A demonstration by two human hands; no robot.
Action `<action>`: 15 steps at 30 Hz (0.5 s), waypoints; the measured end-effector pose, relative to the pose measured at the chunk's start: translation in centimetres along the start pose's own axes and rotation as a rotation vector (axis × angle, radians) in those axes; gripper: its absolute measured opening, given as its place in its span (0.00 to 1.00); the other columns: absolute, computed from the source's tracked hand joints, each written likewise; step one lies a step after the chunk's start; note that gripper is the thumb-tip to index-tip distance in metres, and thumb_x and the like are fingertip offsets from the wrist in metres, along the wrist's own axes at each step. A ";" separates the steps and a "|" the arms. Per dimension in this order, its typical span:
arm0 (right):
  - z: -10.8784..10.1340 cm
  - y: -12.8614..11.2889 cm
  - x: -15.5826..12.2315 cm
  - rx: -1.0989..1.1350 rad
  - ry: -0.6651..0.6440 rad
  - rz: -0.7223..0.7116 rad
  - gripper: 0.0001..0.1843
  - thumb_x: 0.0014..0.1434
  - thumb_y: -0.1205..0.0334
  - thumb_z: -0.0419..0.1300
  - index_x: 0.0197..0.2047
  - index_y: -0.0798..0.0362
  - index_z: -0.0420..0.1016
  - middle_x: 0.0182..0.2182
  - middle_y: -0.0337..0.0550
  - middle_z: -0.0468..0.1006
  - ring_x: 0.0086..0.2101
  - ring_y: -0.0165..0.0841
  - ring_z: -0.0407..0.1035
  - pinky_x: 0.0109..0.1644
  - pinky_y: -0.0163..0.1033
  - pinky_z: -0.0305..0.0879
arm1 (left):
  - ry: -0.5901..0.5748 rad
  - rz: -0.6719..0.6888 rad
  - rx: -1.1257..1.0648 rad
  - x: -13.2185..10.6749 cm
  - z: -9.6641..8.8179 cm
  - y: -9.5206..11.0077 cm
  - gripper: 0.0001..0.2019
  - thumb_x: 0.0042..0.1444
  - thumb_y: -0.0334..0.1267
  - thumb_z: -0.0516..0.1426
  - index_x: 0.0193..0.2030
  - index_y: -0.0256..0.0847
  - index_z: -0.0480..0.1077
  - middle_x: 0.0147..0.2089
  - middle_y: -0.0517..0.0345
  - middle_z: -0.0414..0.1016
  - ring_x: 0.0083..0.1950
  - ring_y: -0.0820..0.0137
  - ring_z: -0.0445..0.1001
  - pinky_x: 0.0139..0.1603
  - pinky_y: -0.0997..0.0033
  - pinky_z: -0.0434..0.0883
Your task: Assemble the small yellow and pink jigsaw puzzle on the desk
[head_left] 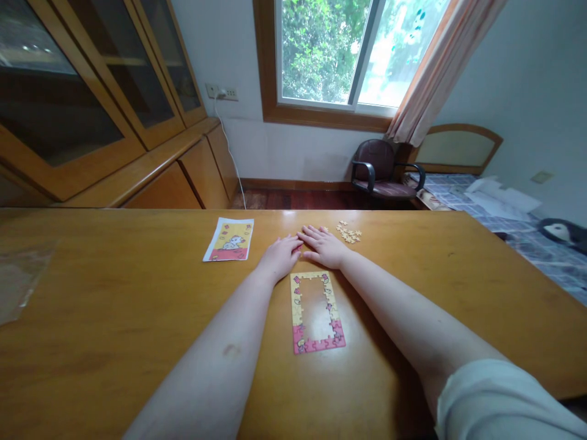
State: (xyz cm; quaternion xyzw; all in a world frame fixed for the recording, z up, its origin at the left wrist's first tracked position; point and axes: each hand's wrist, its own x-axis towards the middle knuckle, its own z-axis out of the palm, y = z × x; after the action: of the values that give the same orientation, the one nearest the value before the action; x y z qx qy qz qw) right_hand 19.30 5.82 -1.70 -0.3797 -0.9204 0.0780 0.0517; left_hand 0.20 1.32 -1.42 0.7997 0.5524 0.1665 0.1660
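Both arms reach forward over the wooden table. My left hand (279, 256) lies palm down with its fingers stretched toward the right. Beside it, my right hand (324, 247) rests flat with fingers spread, and the fingertips of the two nearly meet. Small pink puzzle pieces (299, 248) show between and partly under the hands; how many is hidden. Nearer to me is a jigsaw puzzle border (296, 313), joined into a yellow and pink rectangle with a bare middle. Loose yellow puzzle pieces (349, 233) lie in a small pile just past my right hand.
A picture sheet (232, 240) with a white animal on yellow and pink lies left of my hands. Clear plastic wrapping (21, 275) is at the table's left side. Beyond the table's far edge stand a chair (380, 168), a bed (481, 195) and a wooden cabinet (156, 183).
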 end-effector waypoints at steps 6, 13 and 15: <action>0.0 -0.6 -2.3 0.113 0.156 0.030 0.36 0.67 0.47 0.48 0.72 0.55 0.50 0.70 0.54 0.51 0.69 0.42 0.43 0.72 0.56 0.38 | 0.006 0.002 -0.021 0.0 0.0 -0.3 0.21 0.62 0.36 0.53 0.61 0.44 0.69 0.66 0.52 0.67 0.70 0.57 0.60 0.71 0.51 0.54; 0.4 -2.3 -7.8 0.278 0.226 0.262 0.35 0.65 0.48 0.50 0.69 0.58 0.56 0.68 0.57 0.55 0.67 0.44 0.50 0.70 0.55 0.47 | -0.081 0.091 0.002 -0.4 -0.4 0.7 0.21 0.63 0.38 0.50 0.62 0.43 0.68 0.69 0.51 0.63 0.71 0.60 0.57 0.72 0.52 0.51; 0.7 -2.3 -8.3 0.347 0.253 0.356 0.34 0.66 0.47 0.49 0.68 0.57 0.58 0.67 0.56 0.57 0.66 0.44 0.53 0.70 0.54 0.49 | -0.142 0.146 0.013 -0.5 -0.4 1.2 0.24 0.63 0.40 0.50 0.65 0.44 0.65 0.71 0.52 0.57 0.72 0.61 0.54 0.72 0.51 0.50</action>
State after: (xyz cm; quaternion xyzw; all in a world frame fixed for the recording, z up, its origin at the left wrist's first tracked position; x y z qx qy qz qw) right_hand 23.48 -1.76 -2.23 -0.5278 -0.7981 0.1945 0.2157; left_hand 0.86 0.52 -0.59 0.8486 0.4807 0.1175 0.1870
